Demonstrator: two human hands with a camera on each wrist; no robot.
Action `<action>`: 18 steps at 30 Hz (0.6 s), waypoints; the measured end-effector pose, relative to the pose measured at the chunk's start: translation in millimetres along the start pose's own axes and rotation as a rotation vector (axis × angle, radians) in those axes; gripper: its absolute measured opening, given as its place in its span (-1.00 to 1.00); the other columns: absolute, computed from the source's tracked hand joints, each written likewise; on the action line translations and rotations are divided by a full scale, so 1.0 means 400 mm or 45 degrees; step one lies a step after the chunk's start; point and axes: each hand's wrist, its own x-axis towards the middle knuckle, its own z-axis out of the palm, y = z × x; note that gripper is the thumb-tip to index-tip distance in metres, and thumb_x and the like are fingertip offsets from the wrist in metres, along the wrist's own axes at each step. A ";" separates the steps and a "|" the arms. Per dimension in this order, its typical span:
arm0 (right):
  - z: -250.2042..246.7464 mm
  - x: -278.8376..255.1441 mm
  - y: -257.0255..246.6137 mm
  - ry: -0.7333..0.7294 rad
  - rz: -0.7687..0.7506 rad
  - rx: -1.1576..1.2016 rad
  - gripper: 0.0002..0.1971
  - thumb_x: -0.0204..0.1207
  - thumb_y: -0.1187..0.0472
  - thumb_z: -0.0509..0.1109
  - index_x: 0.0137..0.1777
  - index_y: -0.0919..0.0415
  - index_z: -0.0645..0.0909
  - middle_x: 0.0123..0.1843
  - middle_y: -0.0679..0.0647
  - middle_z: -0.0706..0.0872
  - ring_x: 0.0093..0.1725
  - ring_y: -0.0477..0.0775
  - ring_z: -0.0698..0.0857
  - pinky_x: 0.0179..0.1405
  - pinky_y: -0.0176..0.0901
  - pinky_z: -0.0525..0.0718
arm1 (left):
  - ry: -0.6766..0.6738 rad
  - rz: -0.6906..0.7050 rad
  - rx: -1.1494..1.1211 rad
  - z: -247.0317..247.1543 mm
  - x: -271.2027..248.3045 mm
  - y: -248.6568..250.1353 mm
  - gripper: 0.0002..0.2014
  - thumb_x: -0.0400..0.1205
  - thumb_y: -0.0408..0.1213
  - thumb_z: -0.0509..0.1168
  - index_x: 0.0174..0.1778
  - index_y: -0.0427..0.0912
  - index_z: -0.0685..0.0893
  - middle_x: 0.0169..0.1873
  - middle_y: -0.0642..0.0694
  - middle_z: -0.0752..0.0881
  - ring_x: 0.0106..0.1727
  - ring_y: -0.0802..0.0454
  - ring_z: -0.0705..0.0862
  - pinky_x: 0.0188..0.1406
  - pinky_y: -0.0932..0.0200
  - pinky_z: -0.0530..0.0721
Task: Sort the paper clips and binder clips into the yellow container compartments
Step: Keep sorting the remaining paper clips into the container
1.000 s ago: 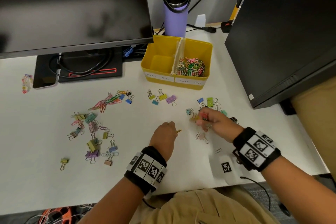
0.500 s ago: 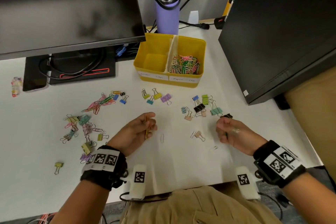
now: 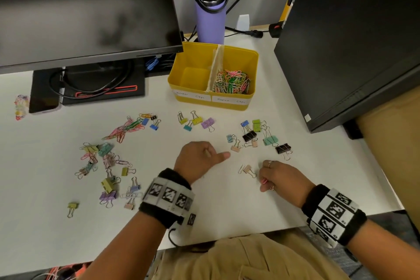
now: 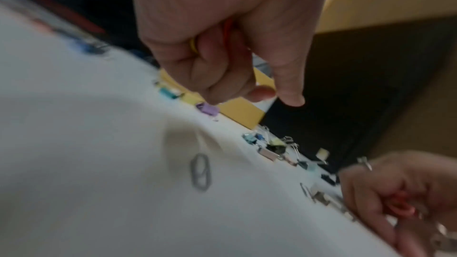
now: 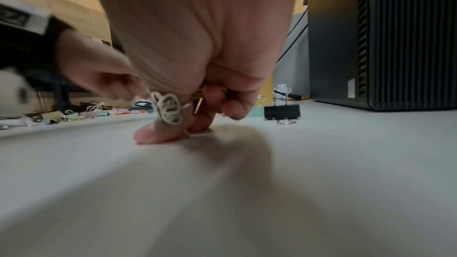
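Note:
The yellow container (image 3: 247, 58) has an empty left compartment labelled for binder clips and a right one with a heap of coloured paper clips (image 3: 231, 82). My left hand (image 3: 213, 154) hovers, curled round yellow and red paper clips (image 4: 194, 44). A silver paper clip (image 4: 200, 171) lies on the table under it. My right hand (image 3: 267, 180) has its fingertips on the table and grips pink paper clips (image 4: 400, 204). A pink binder clip (image 3: 247, 169) lies just left of it.
Loose binder clips (image 3: 250, 136) lie between my hands and the container, with more mixed clips (image 3: 109, 166) scattered at the left. A purple bottle (image 3: 210, 20) stands behind the container. A monitor (image 3: 86, 7) overhangs the left, and a dark computer case (image 3: 352, 41) stands at the right.
My left hand has turned palm down and shifted right over the silver paper clip. The right hand has dropped toward me, fingertips now on the table where a small clip lay.

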 end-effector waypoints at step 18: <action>-0.028 -0.004 -0.016 0.132 -0.002 0.137 -0.68 0.58 0.18 0.13 -0.35 -0.20 0.49 -0.19 0.06 0.53 -0.18 0.06 0.50 -0.13 -0.23 0.48 | -0.135 0.063 0.806 0.027 0.082 0.078 -0.72 0.59 -0.12 0.33 0.20 -0.06 0.68 0.24 -0.08 0.67 0.31 -0.06 0.57 0.27 0.11 0.50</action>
